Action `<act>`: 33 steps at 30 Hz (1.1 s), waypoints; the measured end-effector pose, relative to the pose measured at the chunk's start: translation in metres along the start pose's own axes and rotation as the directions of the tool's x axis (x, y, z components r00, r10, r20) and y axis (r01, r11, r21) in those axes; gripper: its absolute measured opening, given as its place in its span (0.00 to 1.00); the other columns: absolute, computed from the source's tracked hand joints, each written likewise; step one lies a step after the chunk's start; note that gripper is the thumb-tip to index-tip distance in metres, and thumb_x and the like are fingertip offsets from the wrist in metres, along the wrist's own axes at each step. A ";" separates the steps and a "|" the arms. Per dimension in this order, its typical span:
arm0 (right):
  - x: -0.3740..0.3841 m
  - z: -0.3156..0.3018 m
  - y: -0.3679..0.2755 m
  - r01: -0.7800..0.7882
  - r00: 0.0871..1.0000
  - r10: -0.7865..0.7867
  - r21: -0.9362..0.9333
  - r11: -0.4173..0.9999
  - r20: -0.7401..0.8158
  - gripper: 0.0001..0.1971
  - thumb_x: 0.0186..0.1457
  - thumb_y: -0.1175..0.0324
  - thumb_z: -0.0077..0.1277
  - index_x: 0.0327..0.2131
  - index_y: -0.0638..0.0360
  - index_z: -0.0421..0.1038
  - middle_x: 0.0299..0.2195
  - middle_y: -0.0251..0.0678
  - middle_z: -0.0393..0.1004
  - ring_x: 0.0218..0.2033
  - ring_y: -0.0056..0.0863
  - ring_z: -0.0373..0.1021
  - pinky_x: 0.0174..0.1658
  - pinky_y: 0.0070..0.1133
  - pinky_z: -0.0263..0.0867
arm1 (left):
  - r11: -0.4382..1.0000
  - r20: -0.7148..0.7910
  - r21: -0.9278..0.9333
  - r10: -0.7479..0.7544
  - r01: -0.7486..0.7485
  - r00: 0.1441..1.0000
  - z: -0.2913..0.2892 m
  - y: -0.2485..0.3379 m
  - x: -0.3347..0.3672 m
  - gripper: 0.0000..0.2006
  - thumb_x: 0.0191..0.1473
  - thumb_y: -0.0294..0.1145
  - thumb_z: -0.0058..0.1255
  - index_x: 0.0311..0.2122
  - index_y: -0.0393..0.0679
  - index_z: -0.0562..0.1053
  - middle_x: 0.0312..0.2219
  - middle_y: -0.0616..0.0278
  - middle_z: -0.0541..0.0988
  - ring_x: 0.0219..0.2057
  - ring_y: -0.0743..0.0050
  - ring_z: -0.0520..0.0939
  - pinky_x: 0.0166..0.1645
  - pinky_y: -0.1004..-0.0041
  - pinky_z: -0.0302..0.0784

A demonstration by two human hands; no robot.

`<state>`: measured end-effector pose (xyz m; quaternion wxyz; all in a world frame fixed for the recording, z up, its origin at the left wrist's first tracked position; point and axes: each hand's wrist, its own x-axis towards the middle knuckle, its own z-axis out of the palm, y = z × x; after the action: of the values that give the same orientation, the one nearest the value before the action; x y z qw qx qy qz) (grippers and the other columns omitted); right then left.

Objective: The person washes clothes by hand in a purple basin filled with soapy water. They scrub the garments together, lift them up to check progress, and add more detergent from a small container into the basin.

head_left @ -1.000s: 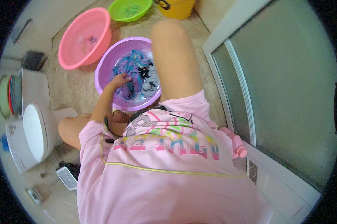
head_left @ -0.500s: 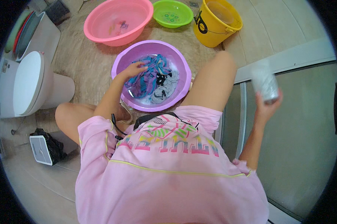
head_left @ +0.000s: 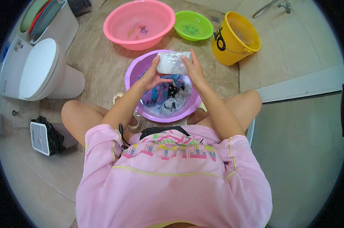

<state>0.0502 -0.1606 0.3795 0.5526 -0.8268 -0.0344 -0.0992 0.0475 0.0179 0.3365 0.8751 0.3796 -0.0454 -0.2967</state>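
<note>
Over the purple basin, I hold a white package in shiny clear plastic level between both hands. My right hand grips its right end, with the thumb lying across the top. At the package's left end is my left hand, its thumb and palm against the wrap and some lower fingers stretched out. What the package contains does not show. Beneath my hands, blue-purple wet clothes and a grey garment with black patches lie in sudsy water.
Beyond the basin stand a pink tub of water, a small green basin and a yellow bucket. On the left are a white toilet and a bin with a black bag. A glass panel lies right.
My right hand has brought the package from far right to above the purple basin. My left hand has risen from the clothes to the package's left end. The view has shifted slightly.
</note>
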 end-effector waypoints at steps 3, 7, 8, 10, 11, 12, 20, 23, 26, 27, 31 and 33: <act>-0.004 0.003 -0.007 -0.065 0.997 0.063 0.058 0.996 0.035 0.38 0.44 0.52 0.49 0.53 0.65 0.48 0.45 0.56 0.60 0.46 0.41 0.60 0.48 0.27 0.55 | 0.999 -0.133 0.049 0.010 -0.004 0.991 0.007 0.001 -0.002 0.31 0.48 0.59 0.36 0.54 0.56 0.49 0.49 0.61 0.61 0.48 0.62 0.66 0.44 0.55 0.67; -0.009 0.006 -0.012 0.060 0.998 -0.064 -0.137 0.989 -0.023 0.35 0.46 0.52 0.47 0.53 0.62 0.51 0.41 0.54 0.62 0.44 0.43 0.60 0.47 0.28 0.56 | 0.996 -0.081 -0.028 0.078 -0.081 0.994 0.015 0.003 0.002 0.29 0.49 0.59 0.35 0.52 0.52 0.55 0.46 0.61 0.66 0.47 0.65 0.67 0.45 0.57 0.66; -0.011 0.006 -0.012 0.059 0.998 -0.063 -0.138 0.989 -0.021 0.35 0.46 0.52 0.47 0.53 0.62 0.51 0.41 0.54 0.62 0.44 0.43 0.60 0.47 0.28 0.56 | 0.996 -0.105 -0.040 0.070 -0.075 0.992 0.018 0.002 0.004 0.29 0.49 0.59 0.34 0.51 0.51 0.57 0.44 0.61 0.67 0.46 0.65 0.68 0.44 0.58 0.67; -0.015 0.004 -0.021 0.124 0.975 -0.153 -0.179 0.976 -0.159 0.31 0.44 0.54 0.49 0.50 0.61 0.57 0.37 0.50 0.63 0.40 0.42 0.61 0.45 0.28 0.57 | 0.997 -0.130 -0.046 0.051 -0.057 0.990 0.026 0.003 0.007 0.28 0.49 0.59 0.34 0.49 0.50 0.60 0.43 0.61 0.69 0.44 0.66 0.70 0.44 0.60 0.68; -0.014 0.003 -0.018 0.118 0.976 -0.147 -0.176 0.977 -0.162 0.31 0.44 0.54 0.49 0.50 0.61 0.57 0.37 0.50 0.63 0.40 0.42 0.61 0.45 0.28 0.57 | 0.997 -0.146 -0.071 0.020 -0.030 0.989 0.030 0.003 0.007 0.28 0.49 0.59 0.34 0.49 0.50 0.60 0.43 0.61 0.69 0.43 0.65 0.71 0.43 0.61 0.69; -0.013 0.001 -0.016 0.211 0.953 -0.249 -0.212 0.954 -0.171 0.30 0.42 0.54 0.51 0.48 0.59 0.60 0.38 0.49 0.63 0.39 0.42 0.62 0.44 0.29 0.57 | 0.995 -0.158 -0.099 -0.014 -0.001 0.987 0.034 0.002 0.008 0.28 0.49 0.59 0.34 0.49 0.49 0.61 0.42 0.61 0.69 0.42 0.65 0.72 0.41 0.62 0.70; -0.013 -0.036 -0.050 0.729 0.654 -0.744 -0.377 0.571 0.139 0.28 0.30 0.58 0.55 0.42 0.48 0.68 0.38 0.46 0.62 0.37 0.39 0.62 0.41 0.30 0.60 | 0.934 -0.001 -0.190 -0.309 0.303 0.951 -0.008 0.009 0.011 0.28 0.46 0.59 0.38 0.46 0.48 0.65 0.39 0.57 0.71 0.39 0.60 0.74 0.39 0.59 0.74; -0.006 -0.066 -0.061 0.607 0.695 -0.716 -0.477 0.635 -0.068 0.27 0.31 0.60 0.55 0.42 0.50 0.68 0.38 0.45 0.62 0.36 0.38 0.63 0.40 0.29 0.61 | 0.967 -0.293 -0.110 -0.251 0.228 0.922 -0.025 0.016 0.008 0.28 0.46 0.59 0.39 0.46 0.47 0.65 0.38 0.57 0.72 0.38 0.60 0.74 0.38 0.60 0.74; 0.000 -0.083 -0.051 0.519 0.707 -0.644 -0.404 0.753 -0.292 0.27 0.33 0.60 0.55 0.43 0.52 0.67 0.36 0.44 0.63 0.36 0.37 0.63 0.39 0.27 0.61 | 0.958 -0.478 0.177 -0.118 0.227 0.870 -0.025 0.021 0.005 0.29 0.46 0.58 0.40 0.47 0.46 0.64 0.38 0.56 0.72 0.39 0.61 0.74 0.39 0.59 0.73; -0.002 -0.082 -0.050 0.481 0.746 -0.585 -0.350 0.804 -0.318 0.27 0.33 0.60 0.55 0.43 0.52 0.67 0.36 0.44 0.63 0.36 0.37 0.63 0.38 0.27 0.62 | 0.970 -0.426 0.160 -0.097 0.181 0.899 -0.025 0.024 0.009 0.29 0.46 0.58 0.40 0.47 0.46 0.63 0.39 0.57 0.71 0.40 0.61 0.74 0.40 0.59 0.73; -0.005 -0.079 -0.049 0.477 0.764 -0.563 -0.312 0.822 -0.315 0.27 0.34 0.59 0.55 0.43 0.51 0.67 0.34 0.42 0.63 0.35 0.35 0.63 0.39 0.26 0.61 | 0.982 -0.379 0.147 -0.054 0.117 0.924 -0.044 0.018 0.010 0.30 0.47 0.57 0.39 0.48 0.45 0.61 0.41 0.58 0.70 0.39 0.61 0.74 0.35 0.63 0.75; -0.005 -0.080 -0.051 0.498 0.737 -0.606 -0.366 0.786 -0.298 0.27 0.34 0.57 0.55 0.43 0.50 0.67 0.33 0.43 0.63 0.34 0.35 0.63 0.39 0.26 0.60 | 0.996 -0.355 0.067 -0.036 0.064 0.934 -0.047 0.016 0.013 0.29 0.48 0.56 0.38 0.48 0.44 0.61 0.42 0.57 0.70 0.39 0.61 0.75 0.32 0.65 0.76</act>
<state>0.0270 -0.2144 0.4546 0.3778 -0.8053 -0.1532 -0.4304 0.0801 0.0491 0.3128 0.8458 0.4612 0.1107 -0.2441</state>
